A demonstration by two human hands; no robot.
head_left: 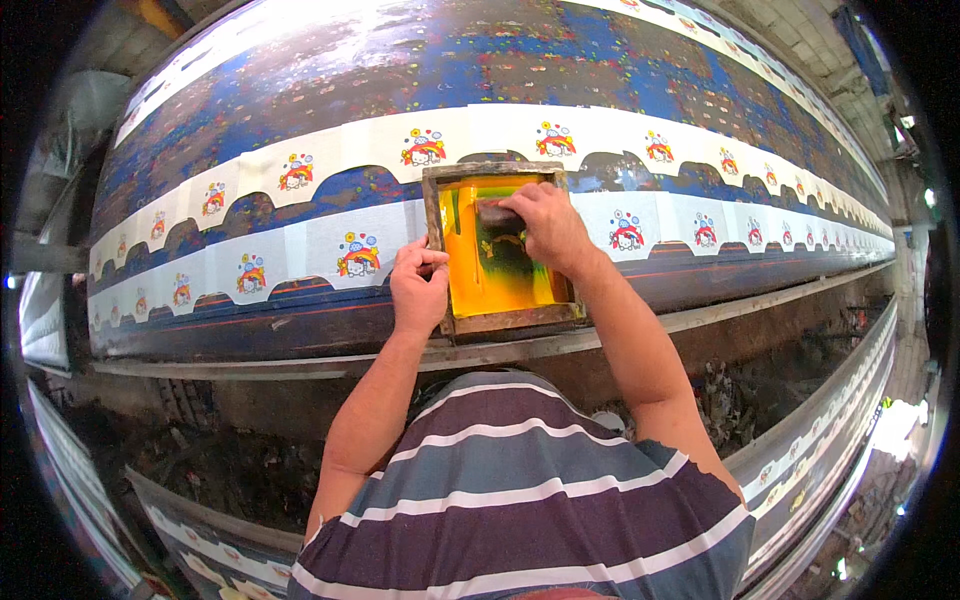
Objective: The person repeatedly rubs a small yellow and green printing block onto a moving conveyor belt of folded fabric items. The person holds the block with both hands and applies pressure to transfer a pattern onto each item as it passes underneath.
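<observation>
A wooden-framed printing screen [510, 321] lies flat on the long table in front of me, over one of the white fabric pieces. Yellow ink [470, 293] covers much of its mesh, with a dark greenish patch in the middle. My left hand [418, 285] is closed at the frame's left side bar, thumb and fingers pinched against it. Inside the frame, toward its far end, my right hand [548, 222] grips a dark squeegee [494, 212]. Its fingers wrap over the squeegee's top, and the blade edge is hidden.
Two rows of white fabric pieces [385, 220] with colourful cartoon prints run along the dark, ink-spotted table [400, 85] on both sides of the screen. A ledge [300, 368] edges the table near me. Other tables with printed pieces [800, 470] stand behind me at lower left and right.
</observation>
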